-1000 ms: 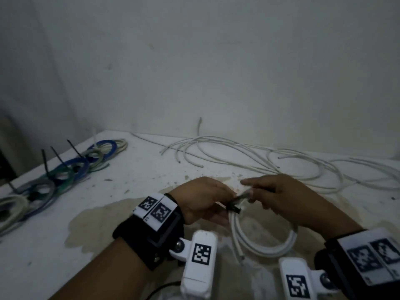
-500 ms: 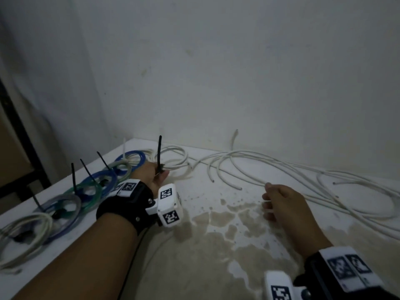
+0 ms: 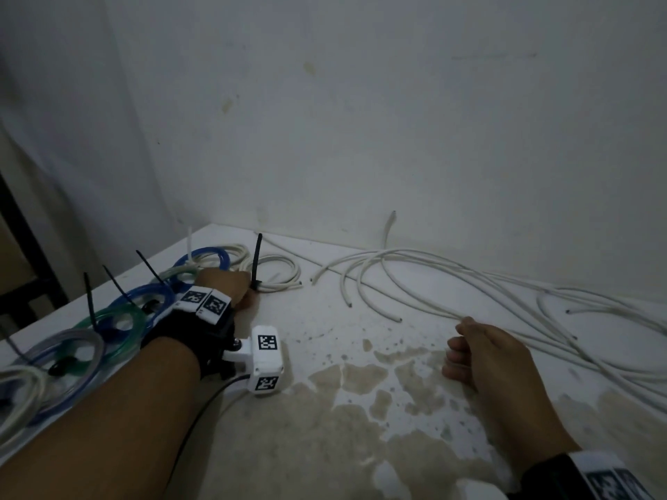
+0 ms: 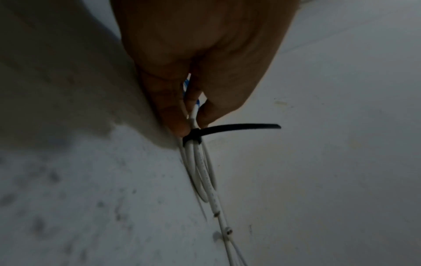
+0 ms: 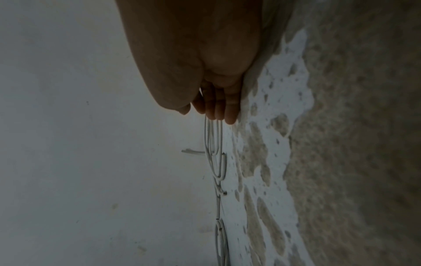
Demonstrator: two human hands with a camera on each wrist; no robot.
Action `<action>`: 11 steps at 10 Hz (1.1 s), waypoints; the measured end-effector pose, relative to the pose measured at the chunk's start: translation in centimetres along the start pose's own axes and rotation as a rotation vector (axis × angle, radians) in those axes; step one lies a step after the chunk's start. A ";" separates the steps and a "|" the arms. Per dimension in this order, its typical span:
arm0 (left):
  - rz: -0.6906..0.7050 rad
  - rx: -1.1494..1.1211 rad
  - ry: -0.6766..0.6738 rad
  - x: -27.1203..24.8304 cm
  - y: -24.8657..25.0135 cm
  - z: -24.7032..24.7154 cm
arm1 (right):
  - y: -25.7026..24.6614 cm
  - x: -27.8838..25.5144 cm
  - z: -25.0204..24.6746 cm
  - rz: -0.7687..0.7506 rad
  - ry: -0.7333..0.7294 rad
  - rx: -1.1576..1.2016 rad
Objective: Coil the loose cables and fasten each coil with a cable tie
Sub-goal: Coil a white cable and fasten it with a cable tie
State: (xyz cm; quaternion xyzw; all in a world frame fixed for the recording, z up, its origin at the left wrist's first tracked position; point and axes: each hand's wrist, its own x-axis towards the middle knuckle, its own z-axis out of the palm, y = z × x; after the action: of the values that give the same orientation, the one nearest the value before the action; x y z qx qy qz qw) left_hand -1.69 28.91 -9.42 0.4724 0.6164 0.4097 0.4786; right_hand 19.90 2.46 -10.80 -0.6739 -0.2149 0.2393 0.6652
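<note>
A coil of white cable (image 3: 279, 270) lies at the far left of the table, bound by a black cable tie (image 3: 257, 261) whose tail sticks up. My left hand (image 3: 245, 294) pinches this white coil (image 4: 200, 167) just behind the black tie (image 4: 192, 139), thumb and fingers (image 4: 173, 115) closed on the strands. My right hand (image 3: 456, 350) rests on the table to the right with loosely curled fingers, holding nothing. Its fingertips (image 5: 218, 111) lie just short of the loose white cables (image 3: 433, 283), which sprawl along the back wall.
A row of tied coils (image 3: 126, 312), blue, green, clear and white with upright black tie tails, runs along the table's left edge. The white tabletop (image 3: 306, 427) has brown patches where paint is worn. A wall stands close behind; a dark frame stands far left.
A second ago both hands held the tied white coil in front of me. My left hand has carried it to the far left beside the row; my right hand let go and moved right.
</note>
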 end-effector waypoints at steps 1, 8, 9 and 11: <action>0.051 0.078 -0.013 -0.2 0.1 0.3 | 0.0 -0.1 0.1 -0.007 0.001 0.018; 0.160 -0.186 -0.211 -11.8 1.8 2.4 | -1.2 -0.8 -1.2 -0.105 -0.083 -0.172; 0.144 -0.288 -0.360 -17.2 1.5 5.1 | -2.6 -0.9 -3.4 -0.230 -0.090 -0.459; -0.020 -0.408 -0.627 -25.4 -0.4 11.6 | -3.9 -0.1 -12.3 -0.287 -0.037 -0.955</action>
State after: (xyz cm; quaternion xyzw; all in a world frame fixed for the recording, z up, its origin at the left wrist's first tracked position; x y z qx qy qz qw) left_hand 12.02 4.66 -7.02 0.4636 0.3502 0.3550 0.7324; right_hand 27.37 -7.26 -6.86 -0.8625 -0.4029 0.0317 0.3045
